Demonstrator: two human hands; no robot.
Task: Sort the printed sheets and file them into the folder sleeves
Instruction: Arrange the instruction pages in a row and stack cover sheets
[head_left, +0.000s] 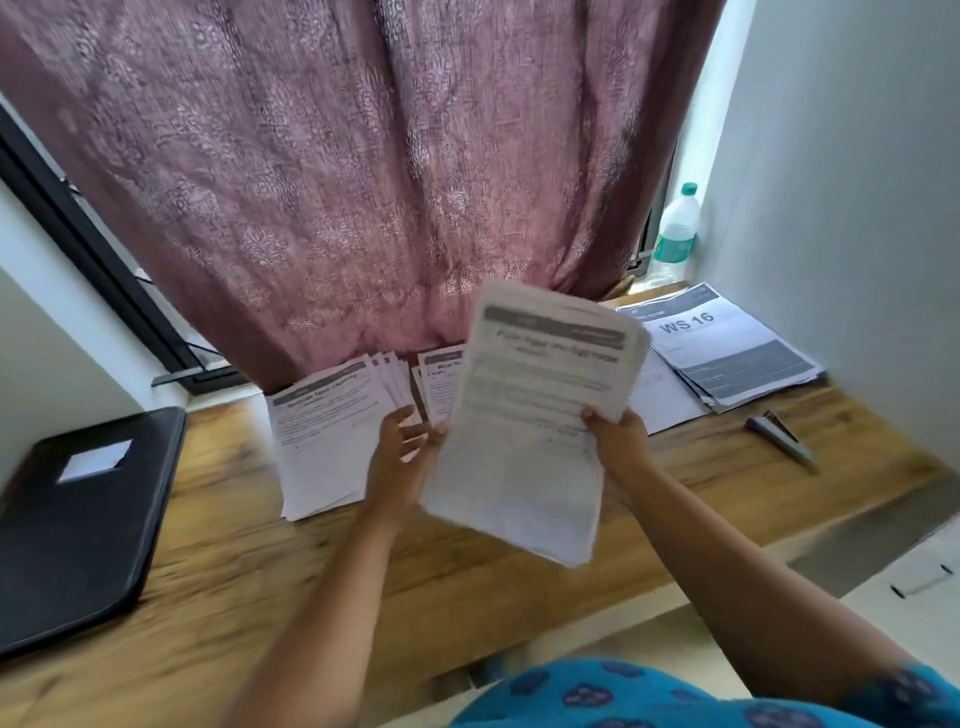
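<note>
I hold the stack of printed sheets (540, 415) off the bench (234, 561) at twelve o'clock, right hand (618, 436) pinching its right edge, left hand (402, 457) gripping its left edge. Sorted piles (327, 431) lie beyond; the closed folder (78, 514) sits at nine o'clock. With so thick a stack held only at its edges, sheets could slip and mix into those piles.

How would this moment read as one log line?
step: sorting | both hands: left hand, right hand hold white printed sheet stack | black folder: closed
</note>
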